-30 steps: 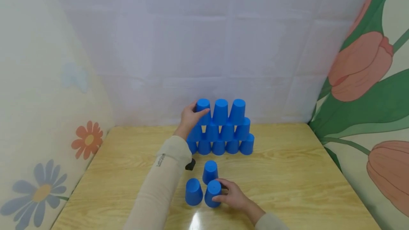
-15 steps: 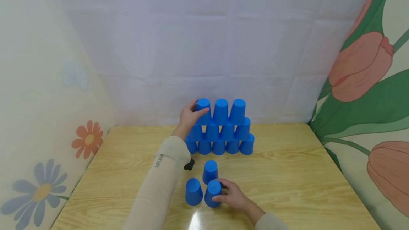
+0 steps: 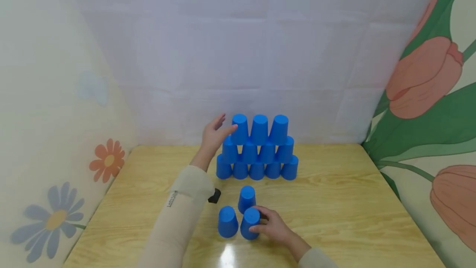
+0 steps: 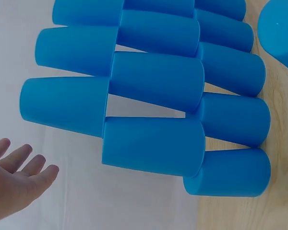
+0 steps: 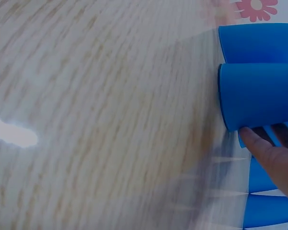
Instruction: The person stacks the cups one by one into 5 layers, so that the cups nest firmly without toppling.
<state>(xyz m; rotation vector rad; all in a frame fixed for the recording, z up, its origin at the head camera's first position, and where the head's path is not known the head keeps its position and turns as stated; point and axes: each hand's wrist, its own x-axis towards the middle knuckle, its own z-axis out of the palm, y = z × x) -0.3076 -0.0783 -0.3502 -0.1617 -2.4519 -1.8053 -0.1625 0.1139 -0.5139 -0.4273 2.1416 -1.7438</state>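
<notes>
Upside-down blue cups stand in a stack of three tiers, with three cups on top. My left hand (image 3: 213, 137) is beside the top tier's left cup (image 3: 241, 130), fingers spread. In the left wrist view a gap shows between the fingers (image 4: 26, 167) and that cup (image 4: 65, 105). Nearer me, three more upside-down cups stand on the table. My right hand (image 3: 276, 227) grips the front right one (image 3: 249, 224), its thumb and fingers at the sides. Beside it are the front left cup (image 3: 227, 222) and one behind (image 3: 247, 199).
A wooden table (image 3: 334, 210) carries everything. Behind the stack hangs a white cloth (image 3: 223, 53). Flower-patterned panels flank both sides. A small black object (image 3: 214, 196) shows by the left sleeve (image 3: 186, 202).
My left hand has let go of the top left cup and drawn away to the left, fingers spreading. That cup stays on the stack. The right hand keeps its hold on the front cup.
</notes>
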